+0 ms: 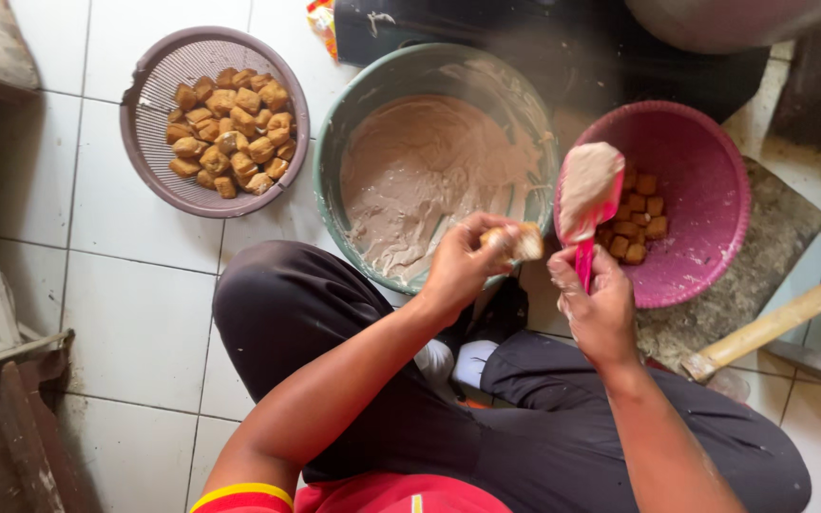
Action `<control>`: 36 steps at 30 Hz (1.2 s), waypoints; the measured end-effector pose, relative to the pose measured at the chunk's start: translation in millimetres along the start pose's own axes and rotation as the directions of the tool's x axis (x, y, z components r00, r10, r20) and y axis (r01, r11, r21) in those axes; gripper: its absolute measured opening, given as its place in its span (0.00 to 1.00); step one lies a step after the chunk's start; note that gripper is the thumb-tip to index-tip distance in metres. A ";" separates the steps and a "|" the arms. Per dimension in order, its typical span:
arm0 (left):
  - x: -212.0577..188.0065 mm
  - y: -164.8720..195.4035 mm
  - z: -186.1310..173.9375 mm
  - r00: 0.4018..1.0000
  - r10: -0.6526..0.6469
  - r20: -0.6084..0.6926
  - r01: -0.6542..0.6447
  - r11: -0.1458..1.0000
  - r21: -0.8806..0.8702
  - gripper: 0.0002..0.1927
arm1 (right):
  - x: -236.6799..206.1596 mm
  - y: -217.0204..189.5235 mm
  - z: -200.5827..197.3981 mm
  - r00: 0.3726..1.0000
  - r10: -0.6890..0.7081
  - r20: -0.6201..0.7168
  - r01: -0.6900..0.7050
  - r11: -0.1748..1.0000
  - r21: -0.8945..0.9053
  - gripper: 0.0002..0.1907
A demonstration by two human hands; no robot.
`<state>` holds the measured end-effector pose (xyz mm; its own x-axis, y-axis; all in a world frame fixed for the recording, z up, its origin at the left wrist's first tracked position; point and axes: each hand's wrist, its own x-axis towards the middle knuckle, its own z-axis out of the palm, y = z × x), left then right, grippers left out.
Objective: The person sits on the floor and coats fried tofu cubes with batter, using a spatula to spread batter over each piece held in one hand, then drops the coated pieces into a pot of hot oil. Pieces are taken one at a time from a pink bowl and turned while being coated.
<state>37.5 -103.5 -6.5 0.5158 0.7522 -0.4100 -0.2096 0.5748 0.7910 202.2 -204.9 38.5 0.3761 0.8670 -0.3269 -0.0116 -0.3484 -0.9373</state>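
My left hand (463,264) grips a fried tofu puff (521,241) over the near rim of a large green basin (333,142) filled with pale brownish paste (420,180). My right hand (599,309) holds a pink spatula (589,204) upright, its blade coated with the same paste. Behind the spatula sits a pink bowl (710,199) holding several tofu puffs (639,220). A grey-purple colander (149,109) at the upper left holds a heap of more fried tofu puffs (230,128).
I sit on a white tiled floor (135,313) with my legs in black trousers (334,313) around the basin. A wooden handle (776,323) lies on a stone slab (762,256) at right. Rusty metal (11,418) stands at the lower left.
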 end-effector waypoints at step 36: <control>-28.0 109.1 -18.1 0.599 0.756 0.263 -0.547 0.147 0.824 0.41 | -6.6 -43.4 -9.8 0.889 -0.458 0.001 0.297 0.573 -0.764 0.11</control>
<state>-14.9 -56.0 83.0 0.3692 0.8007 0.4717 0.3718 -0.5925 0.7147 209.3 -199.0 82.5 0.3384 0.9308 0.1383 0.8125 -0.2149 -0.5420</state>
